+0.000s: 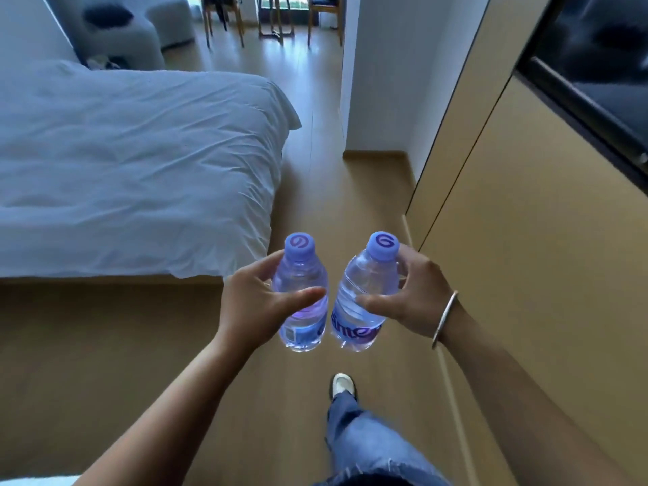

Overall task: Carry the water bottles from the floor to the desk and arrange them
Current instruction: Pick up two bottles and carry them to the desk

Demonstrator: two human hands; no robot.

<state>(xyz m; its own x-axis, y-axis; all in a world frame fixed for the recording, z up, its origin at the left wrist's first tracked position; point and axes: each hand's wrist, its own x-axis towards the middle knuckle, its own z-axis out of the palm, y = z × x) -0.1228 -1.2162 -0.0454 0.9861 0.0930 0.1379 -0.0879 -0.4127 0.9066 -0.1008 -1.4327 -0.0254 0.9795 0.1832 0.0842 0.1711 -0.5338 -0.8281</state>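
Bottles in transit, one per hand, above the floor and not yet at any desk.

Nearest, at 6 o'clock, a jeans leg stepped forward; above it the left hand and right hand each curled thumb and fingers around a capped, water-filled bottle, the left bottle upright, the right bottle tilted. Keeping them apart and level would likely steady the carry. Bed lay at 10 o'clock, chairs at 12.

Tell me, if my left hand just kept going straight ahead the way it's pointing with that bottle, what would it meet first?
Probably nothing soon. The left hand, gripping its water bottle, points up the open strip of wooden floor beside the bed. The bed's corner lies just left of that line, though depth is hard to judge.
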